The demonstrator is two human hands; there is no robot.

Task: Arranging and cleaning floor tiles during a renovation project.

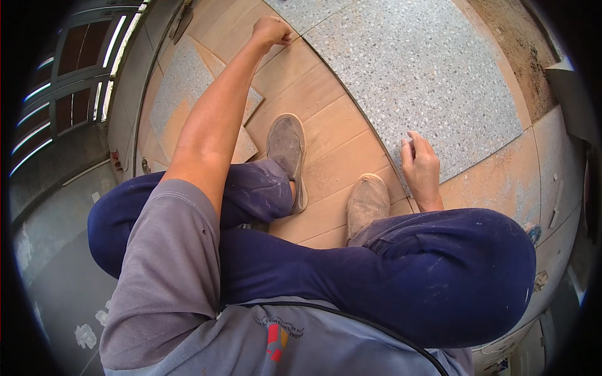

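My left hand (273,31) reaches far forward, its fingers curled closed near the left edge of a large grey speckled tile (414,81). What those fingers hold, if anything, is hidden. My right hand (422,164) is over the tile's near edge, close to my right knee. Its thumb and forefinger are slightly apart and nothing shows between them. The tile lies flat; a thin joint parts it from another speckled tile (307,11) at the far left.
Wood-look floor planks (332,119) run between my shoes. Left of my left forearm lie loose speckled tile pieces (182,88), dusty orange in places. Brown bare ground (511,44) shows at the far right. A barred window or gate (78,69) stands at the left.
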